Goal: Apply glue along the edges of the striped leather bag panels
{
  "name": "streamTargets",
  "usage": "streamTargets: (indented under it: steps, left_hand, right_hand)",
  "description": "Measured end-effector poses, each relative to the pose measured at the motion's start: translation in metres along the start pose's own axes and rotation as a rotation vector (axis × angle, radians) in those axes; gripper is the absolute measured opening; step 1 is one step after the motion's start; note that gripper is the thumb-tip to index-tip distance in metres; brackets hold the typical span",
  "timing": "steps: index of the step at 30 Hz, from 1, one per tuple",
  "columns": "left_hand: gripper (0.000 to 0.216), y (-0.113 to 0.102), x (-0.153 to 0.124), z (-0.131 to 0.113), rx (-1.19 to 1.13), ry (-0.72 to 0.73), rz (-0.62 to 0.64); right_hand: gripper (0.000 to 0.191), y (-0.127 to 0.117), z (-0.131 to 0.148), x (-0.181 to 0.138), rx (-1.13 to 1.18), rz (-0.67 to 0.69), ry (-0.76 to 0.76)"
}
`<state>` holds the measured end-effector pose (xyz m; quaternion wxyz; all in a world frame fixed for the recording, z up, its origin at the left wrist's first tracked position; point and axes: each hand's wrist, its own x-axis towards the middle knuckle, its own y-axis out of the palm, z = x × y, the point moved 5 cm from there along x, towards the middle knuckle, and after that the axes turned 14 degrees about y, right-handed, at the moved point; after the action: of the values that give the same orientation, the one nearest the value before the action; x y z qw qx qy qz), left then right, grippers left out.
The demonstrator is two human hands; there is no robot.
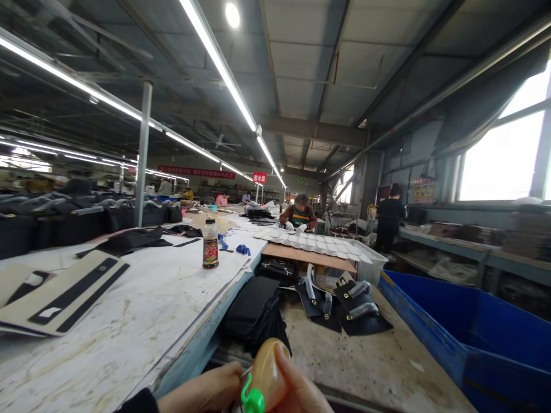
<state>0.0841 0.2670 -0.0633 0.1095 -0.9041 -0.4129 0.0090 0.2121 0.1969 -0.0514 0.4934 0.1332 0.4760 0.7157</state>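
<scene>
A soft, amber-coloured squeeze bottle [272, 367] with a bright green cap [253, 400] is tilted cap-down at the bottom middle. My right hand [303, 390] grips its side, with the fingers wrapped round it. Close by on the left, my left hand [217, 385] has its fingers closed beside the cap; what they hold is partly hidden and cannot be made out. Just beyond both hands lies a stack of black pieces [252, 307] on the lower bench. Further right are several black flaps [359, 307] with gold clasps and plastic-wrapped straps.
A jar of dark liquid [210, 245] stands on the white-topped table [142, 298] at left, near beige-and-black panels [64, 292]. On the right is a large blue bin [503, 321]. A co-worker [301, 215] works behind a tray of white pieces [318, 244].
</scene>
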Motion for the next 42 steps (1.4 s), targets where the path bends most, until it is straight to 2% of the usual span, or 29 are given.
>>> streamTargets:
  steps: [2, 4, 7, 9, 13, 18, 20, 23, 27, 30, 34, 37, 39, 42]
  left_hand:
    - [0.024, -0.004, 0.004, 0.001, -0.104, -0.044, -0.111]
    - [0.019, -0.004, 0.01, -0.007, -0.266, -0.02, -0.19]
    - [0.021, 0.001, 0.015, -0.025, -0.527, 0.023, -0.236]
    - [0.032, 0.01, 0.012, -0.035, -0.668, 0.003, -0.218]
    - [0.058, 0.033, 0.001, -0.057, -0.862, 0.02, -0.073]
    - [0.039, 0.045, -0.006, -0.07, -0.92, 0.074, -0.018]
    - [0.038, 0.046, -0.006, -0.07, -0.936, 0.067, -0.005]
    - [0.04, 0.049, -0.007, -0.071, -0.948, 0.023, 0.024]
    - [0.026, 0.053, -0.011, -0.072, -0.934, -0.03, 0.028]
    - [0.034, 0.058, -0.014, -0.072, -0.908, -0.079, 0.029]
    - [0.032, 0.063, -0.016, -0.069, -0.86, -0.108, -0.041]
    - [0.026, 0.064, -0.02, -0.071, -0.842, -0.104, -0.091]
    - [0.032, 0.066, -0.024, -0.077, -0.847, -0.072, -0.077]
    - [0.054, 0.069, -0.03, -0.088, -0.858, -0.029, -0.02]
  right_hand:
    - [0.06, -0.002, 0.01, -0.006, 0.066, -0.009, -0.036]
    - [0.055, -0.004, 0.021, -0.014, 0.13, -0.014, -0.081]
    - [0.053, -0.005, 0.034, -0.025, 0.196, -0.015, -0.183]
    - [0.053, -0.004, 0.041, -0.031, 0.226, -0.022, -0.277]
    - [0.055, -0.003, 0.048, -0.037, 0.256, -0.046, -0.416]
    - [0.058, -0.003, 0.042, -0.04, 0.232, -0.082, -0.427]
    - [0.058, 0.001, 0.036, -0.041, 0.213, -0.08, -0.413]
    - [0.056, 0.009, 0.025, -0.04, 0.164, -0.066, -0.352]
    - [0.062, 0.017, 0.013, -0.034, 0.072, -0.039, -0.27]
    - [0.063, 0.015, 0.011, -0.029, 0.033, -0.052, -0.269]
    - [0.052, 0.005, 0.024, -0.041, 0.024, -0.128, -0.505]
    - [0.054, -0.007, 0.036, -0.065, -0.026, -0.21, -0.721]
    - [0.059, -0.014, 0.043, -0.085, -0.195, -0.302, -0.9]
    - [0.058, -0.012, 0.047, -0.111, -0.54, -0.418, -1.139]
